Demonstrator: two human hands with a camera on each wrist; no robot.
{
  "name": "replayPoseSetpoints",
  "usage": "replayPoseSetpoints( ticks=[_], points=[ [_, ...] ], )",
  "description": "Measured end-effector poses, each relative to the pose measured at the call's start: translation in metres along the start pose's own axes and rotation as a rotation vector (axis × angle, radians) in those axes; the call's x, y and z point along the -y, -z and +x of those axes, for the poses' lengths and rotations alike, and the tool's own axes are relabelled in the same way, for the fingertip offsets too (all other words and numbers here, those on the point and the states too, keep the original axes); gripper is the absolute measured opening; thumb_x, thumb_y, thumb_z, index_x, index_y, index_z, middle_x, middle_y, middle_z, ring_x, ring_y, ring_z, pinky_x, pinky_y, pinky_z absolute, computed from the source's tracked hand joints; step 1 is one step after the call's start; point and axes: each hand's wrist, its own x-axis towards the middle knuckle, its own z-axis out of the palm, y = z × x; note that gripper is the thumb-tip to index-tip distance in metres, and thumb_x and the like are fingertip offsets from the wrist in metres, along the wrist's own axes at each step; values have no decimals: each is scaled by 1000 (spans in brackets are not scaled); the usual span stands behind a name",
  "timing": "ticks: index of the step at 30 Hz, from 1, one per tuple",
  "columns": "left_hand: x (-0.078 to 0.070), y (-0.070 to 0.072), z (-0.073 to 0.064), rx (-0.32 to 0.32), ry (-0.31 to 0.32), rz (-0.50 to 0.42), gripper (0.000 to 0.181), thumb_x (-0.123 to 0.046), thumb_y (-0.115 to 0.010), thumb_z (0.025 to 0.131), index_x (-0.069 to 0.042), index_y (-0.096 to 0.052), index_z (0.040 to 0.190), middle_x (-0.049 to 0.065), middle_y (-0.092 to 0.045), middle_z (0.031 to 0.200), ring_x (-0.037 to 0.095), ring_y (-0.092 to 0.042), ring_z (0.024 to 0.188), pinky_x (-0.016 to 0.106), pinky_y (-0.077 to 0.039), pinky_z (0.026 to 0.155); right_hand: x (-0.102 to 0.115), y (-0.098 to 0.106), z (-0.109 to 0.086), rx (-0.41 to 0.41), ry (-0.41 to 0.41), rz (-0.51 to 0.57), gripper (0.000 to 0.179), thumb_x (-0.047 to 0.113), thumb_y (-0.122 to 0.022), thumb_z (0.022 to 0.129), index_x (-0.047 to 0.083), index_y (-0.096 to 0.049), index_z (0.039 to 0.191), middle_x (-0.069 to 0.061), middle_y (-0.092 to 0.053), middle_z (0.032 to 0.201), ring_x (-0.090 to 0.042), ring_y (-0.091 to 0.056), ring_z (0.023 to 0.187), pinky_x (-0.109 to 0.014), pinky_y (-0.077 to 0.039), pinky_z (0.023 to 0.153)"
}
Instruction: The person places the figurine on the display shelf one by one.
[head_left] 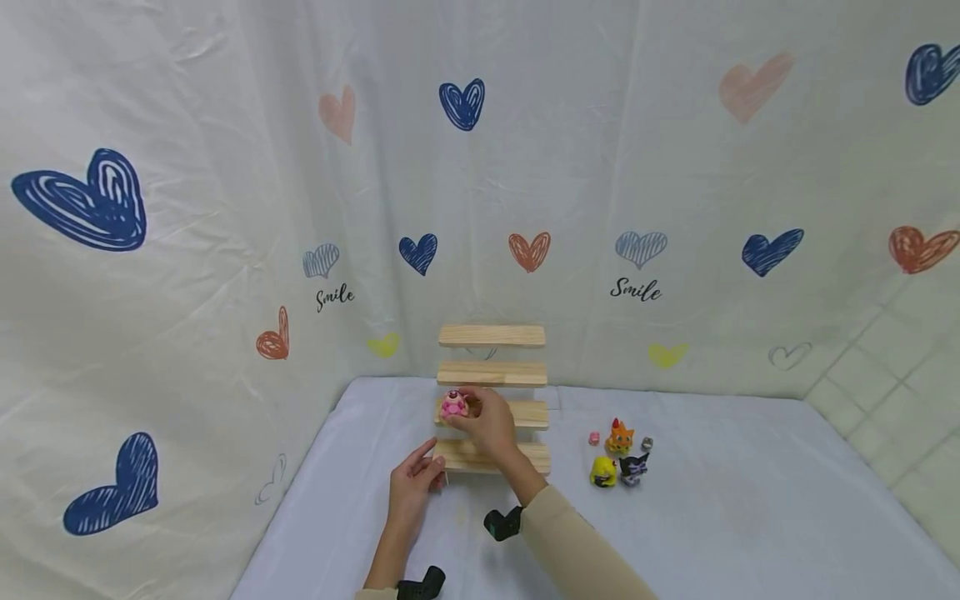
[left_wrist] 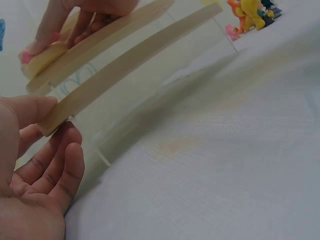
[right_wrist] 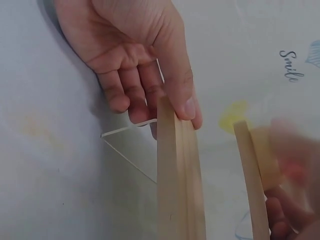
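A small pink toy figurine (head_left: 453, 405) is pinched in my right hand (head_left: 491, 427), at the left end of the second-lowest board (head_left: 531, 414) of a wooden tiered display rack. In the right wrist view that hand is blurred at the right edge. My left hand (head_left: 414, 482) grips the left end of the lowest board (head_left: 461, 455), thumb on top and fingers beneath, as the left wrist view shows at the board's end (left_wrist: 65, 112). Whether the figurine's base touches the board is hard to tell.
To the right of the rack stand an orange figurine (head_left: 620, 437), a yellow one (head_left: 603, 472), a dark purple one (head_left: 633, 469), a tiny pink one (head_left: 594, 437) and a tiny grey one (head_left: 647, 443). A heart-printed curtain (head_left: 570, 167) hangs behind the white-covered table (head_left: 750, 500).
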Motion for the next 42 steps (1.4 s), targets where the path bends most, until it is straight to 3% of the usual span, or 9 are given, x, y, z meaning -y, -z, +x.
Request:
replayPoseSetpoints(
  ticks=[9, 25, 35, 42],
  points=[
    [1, -2, -1, 4, -1, 9, 53, -20, -75, 95, -7, -59, 143, 2, -70, 92, 14, -64, 75, 24, -57, 67, 0, -4, 1, -49, -16, -66, 47, 22, -90, 79, 14, -74, 122, -5, -69, 99, -13, -52, 77, -23, -41, 64],
    [2, -1, 2, -12, -12, 28, 50, -20, -76, 93, -10, -63, 140, 4, -70, 92, 14, -65, 75, 24, -57, 68, -2, -8, 2, -83, 13, -127, 50, 27, -91, 78, 15, -74, 123, -5, -71, 103, -14, -53, 79, -24, -40, 66],
    [4, -1, 1, -10, -14, 24, 51, -20, -76, 93, -8, -62, 141, 4, -70, 92, 13, -65, 74, 24, -57, 68, -6, 9, -16, -19, 11, 90, 47, 21, -83, 87, 8, -68, 129, -13, -68, 116, -25, -65, 98, -33, -56, 81],
    [4, -1, 1, -20, -3, 12, 49, -19, -75, 94, -11, -63, 140, 3, -69, 91, 15, -64, 75, 24, -57, 68, -15, 40, -40, 39, 40, 183, 29, 16, -78, 91, 6, -72, 118, -4, -72, 97, -17, -64, 88, -20, -52, 76]
  ],
)
